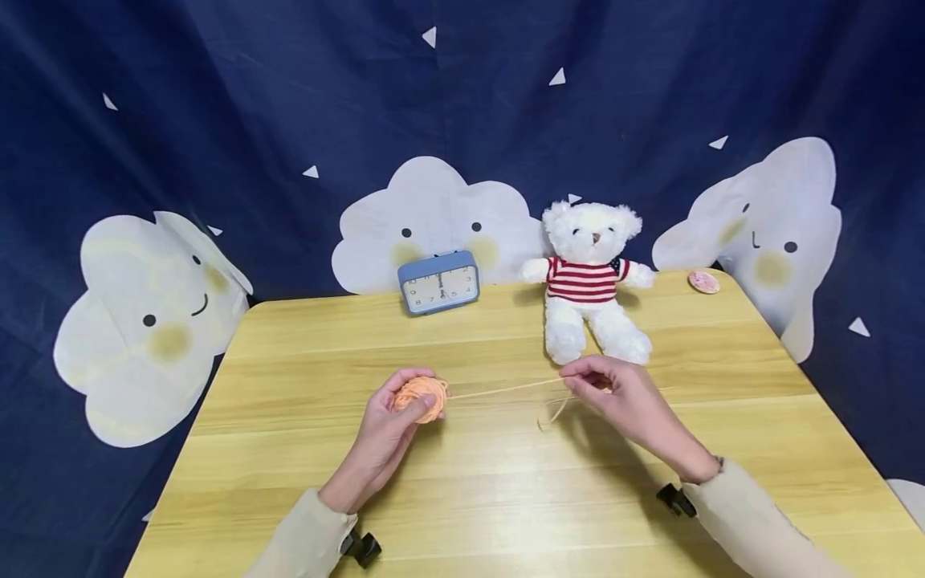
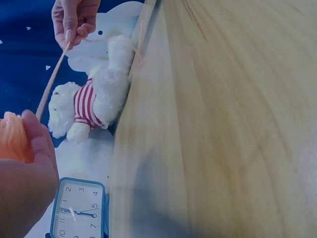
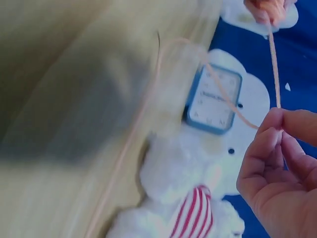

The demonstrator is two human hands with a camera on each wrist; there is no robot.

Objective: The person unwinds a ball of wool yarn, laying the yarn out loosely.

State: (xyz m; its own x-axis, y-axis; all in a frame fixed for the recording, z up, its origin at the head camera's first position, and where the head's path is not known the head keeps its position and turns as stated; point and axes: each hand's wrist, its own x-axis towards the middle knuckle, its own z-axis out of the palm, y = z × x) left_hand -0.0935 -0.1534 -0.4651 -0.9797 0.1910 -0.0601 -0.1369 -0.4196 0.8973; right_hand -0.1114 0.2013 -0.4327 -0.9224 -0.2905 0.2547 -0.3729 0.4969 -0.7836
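Observation:
My left hand (image 1: 386, 421) grips a small ball of peach-orange yarn (image 1: 421, 397), the thumb lying across its front. From the ball a strand of yarn (image 1: 506, 390) runs taut to my right hand (image 1: 629, 401), which pinches it between thumb and fingertips above the table. Past that pinch a loose tail (image 3: 131, 129) loops and hangs down in the right wrist view. Both hands are held up in front of the white teddy bear (image 1: 588, 277), which wears a red-striped shirt and sits at the back.
A blue clock (image 1: 439, 282) stands at the back of the wooden table (image 1: 289, 449), left of the bear. Near the back right corner lies a small pink round object (image 1: 703, 282). Behind the table hangs a dark blue curtain (image 1: 253, 96) with white clouds.

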